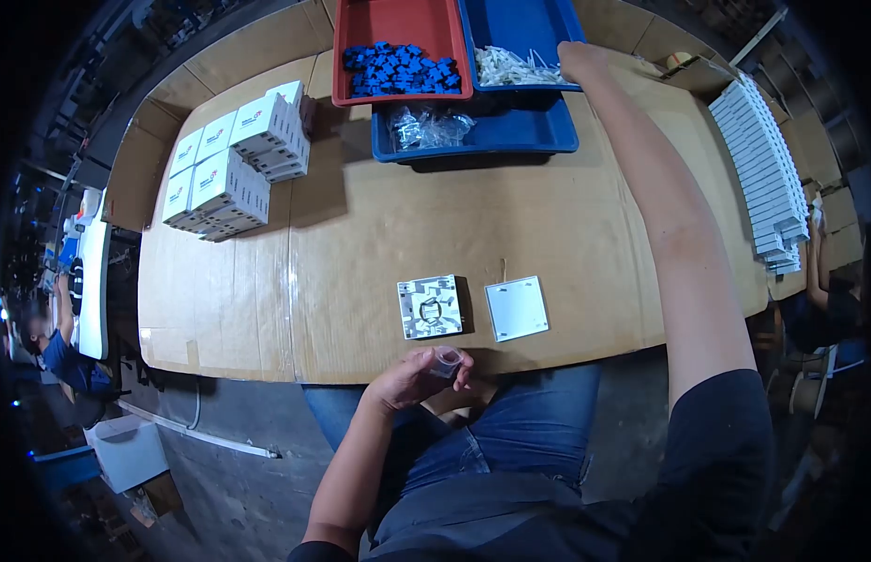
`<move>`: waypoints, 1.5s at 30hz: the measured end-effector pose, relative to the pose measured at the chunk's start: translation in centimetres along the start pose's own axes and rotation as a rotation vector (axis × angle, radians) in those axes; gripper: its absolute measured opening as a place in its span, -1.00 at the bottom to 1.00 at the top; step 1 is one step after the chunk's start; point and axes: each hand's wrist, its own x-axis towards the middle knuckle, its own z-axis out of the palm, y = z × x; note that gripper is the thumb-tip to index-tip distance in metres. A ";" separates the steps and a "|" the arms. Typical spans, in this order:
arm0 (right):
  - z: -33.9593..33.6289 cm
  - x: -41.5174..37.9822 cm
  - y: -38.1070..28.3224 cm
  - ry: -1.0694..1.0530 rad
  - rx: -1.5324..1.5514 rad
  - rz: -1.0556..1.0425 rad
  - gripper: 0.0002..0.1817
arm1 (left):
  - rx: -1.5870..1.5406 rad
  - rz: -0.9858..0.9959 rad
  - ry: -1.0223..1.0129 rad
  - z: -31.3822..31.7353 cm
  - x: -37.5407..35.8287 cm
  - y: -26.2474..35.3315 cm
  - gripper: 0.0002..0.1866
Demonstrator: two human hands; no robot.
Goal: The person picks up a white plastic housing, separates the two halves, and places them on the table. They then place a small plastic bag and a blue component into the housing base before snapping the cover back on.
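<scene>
At the front edge of the table, my left hand (pixel 412 377) is closed around a small clear plastic cup-like piece (pixel 446 362). Just beyond it lies a white square housing (pixel 430 307) with grey patches and a dark round part in its middle. To its right rests a flat white square cover (pixel 518 308) with small marks at its corners. My right arm stretches far forward, and my right hand (pixel 582 63) is at the right side of a blue bin (pixel 515 28) holding white slender pieces (pixel 515 67). Its fingers are too small and partly hidden to read.
A red bin (pixel 402 23) contains blue plastic parts (pixel 398 70). The front blue bin (pixel 524 131) holds clear pieces (pixel 426 126). White boxes (pixel 224 169) are stacked at left; a long row of white squares (pixel 759 173) stands at right. Cardboard walls (pixel 238 56) border the table. Other people work at both sides.
</scene>
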 end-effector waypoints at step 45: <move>-6.3 -43.0 -15.6 -0.675 1.692 -0.363 -0.85 | -0.032 0.211 0.053 1.5 -0.1 -0.6 -0.55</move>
